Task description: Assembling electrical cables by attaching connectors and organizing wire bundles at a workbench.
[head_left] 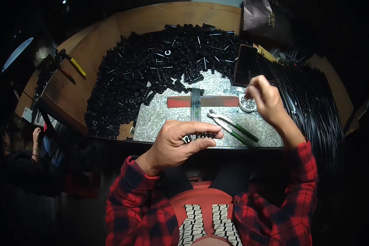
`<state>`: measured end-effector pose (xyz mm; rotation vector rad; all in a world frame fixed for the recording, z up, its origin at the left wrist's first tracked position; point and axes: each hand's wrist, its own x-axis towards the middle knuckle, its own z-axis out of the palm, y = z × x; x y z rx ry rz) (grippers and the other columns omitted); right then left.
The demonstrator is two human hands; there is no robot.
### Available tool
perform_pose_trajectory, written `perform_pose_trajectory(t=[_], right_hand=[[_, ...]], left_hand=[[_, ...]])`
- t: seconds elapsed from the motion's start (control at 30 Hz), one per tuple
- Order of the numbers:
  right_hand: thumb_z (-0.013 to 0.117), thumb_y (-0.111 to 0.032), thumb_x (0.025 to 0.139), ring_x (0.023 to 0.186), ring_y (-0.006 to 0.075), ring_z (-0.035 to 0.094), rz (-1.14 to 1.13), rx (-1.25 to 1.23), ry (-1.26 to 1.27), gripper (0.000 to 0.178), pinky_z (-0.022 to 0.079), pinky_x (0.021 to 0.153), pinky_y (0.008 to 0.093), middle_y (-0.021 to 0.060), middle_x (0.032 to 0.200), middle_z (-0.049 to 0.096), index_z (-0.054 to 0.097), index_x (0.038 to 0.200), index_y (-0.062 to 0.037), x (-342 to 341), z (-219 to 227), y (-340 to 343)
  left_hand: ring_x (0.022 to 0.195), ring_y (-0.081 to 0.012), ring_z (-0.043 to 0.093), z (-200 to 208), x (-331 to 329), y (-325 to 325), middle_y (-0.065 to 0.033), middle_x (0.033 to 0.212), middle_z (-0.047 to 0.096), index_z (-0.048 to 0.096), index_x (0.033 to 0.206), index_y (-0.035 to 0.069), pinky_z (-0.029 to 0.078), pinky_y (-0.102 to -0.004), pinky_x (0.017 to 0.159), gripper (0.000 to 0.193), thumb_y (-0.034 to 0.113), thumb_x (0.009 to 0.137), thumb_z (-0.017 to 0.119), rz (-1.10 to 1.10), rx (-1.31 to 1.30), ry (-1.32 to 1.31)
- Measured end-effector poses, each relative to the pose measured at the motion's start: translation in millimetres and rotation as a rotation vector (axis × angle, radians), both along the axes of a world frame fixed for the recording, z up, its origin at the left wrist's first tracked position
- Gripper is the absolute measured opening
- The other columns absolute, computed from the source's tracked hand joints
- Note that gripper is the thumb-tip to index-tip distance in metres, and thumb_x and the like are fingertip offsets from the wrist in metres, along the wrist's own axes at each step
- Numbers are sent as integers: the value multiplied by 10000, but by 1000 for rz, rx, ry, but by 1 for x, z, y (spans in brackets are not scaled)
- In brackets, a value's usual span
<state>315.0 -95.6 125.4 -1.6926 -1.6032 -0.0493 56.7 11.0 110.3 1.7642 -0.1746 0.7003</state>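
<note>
My left hand (174, 143) is closed around the near end of a bundle of thin dark rods (196, 107), thumb below and fingers above. Small black fittings show between the fingers, apparently on the rod ends. The rods lie side by side, pointing away from me across a flat red-brown bar (223, 101). My right hand (267, 98) is raised beside a round white dish (247, 110) of small shiny pieces. Its fingers are curled together and slightly blurred; whatever they hold cannot be made out. Green-handled pliers (235, 132) lie on the speckled slab (151, 125), right of the rods.
A large heap of black tubular parts (151, 61) fills the back and left, against wooden boards (184, 13). A dark phone-like slab (244, 63) leans behind the dish. Long thin rods (315, 102) lie at right. Far left are yellow-handled pliers (77, 66) and another person's hand (36, 137).
</note>
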Motion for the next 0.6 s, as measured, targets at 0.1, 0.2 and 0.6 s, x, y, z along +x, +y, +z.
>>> perform_pose_trajectory(t=[0.1,0.2,0.6], right_hand=[[528,78,862,668,172,646,270,14,-30,123,504,601,284,104,725,601,519,976,32,-53,18,-18],[569,129,777,632,182,615,410,23,-125,262,488,566,286,96,741,588,547,1024,44,-76,26,-37],[612,131,674,548,214,562,336,37,-336,346,448,479,311,91,683,534,597,999,15,-82,39,-50]], left_hand=[[826,-195,700,-2,-4,0,-129,876,713,653,1049,-12,550,-274,733,238,38,819,691,173,156,-57],[821,-197,700,-2,-3,2,-127,876,711,652,1054,-12,547,-273,734,242,32,819,689,201,269,-68],[828,-204,702,-1,-4,3,-140,894,700,647,1048,-18,545,-279,748,187,63,881,630,206,254,-48]])
